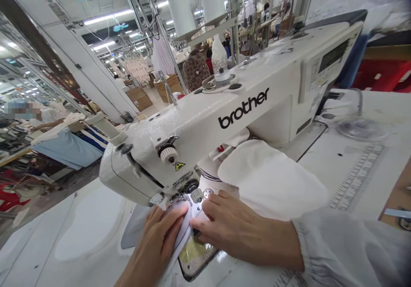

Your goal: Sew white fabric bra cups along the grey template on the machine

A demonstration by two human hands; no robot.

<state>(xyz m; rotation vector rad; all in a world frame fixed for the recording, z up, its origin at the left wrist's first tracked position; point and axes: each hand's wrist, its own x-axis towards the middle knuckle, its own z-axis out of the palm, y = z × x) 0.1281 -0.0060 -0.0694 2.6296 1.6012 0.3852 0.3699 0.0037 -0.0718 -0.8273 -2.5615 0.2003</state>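
A white sewing machine marked "brother" slants across the view, its needle area lit low at the left. My left hand is closed on a pale grey-white piece of fabric, its fingers by the presser foot. To the right of it, my right hand has curled fingers, with the tips at the fabric's right edge. Part of the fabric is hidden under my left hand, and a grey part shows beyond it. Under the machine arm lies a larger white fabric piece.
A ruler scale is marked on the white table at the right. Below my hands lies a clear cover plate. White thread cones stand behind the machine. Light-blue cloth hangs from a table at the left, near another person.
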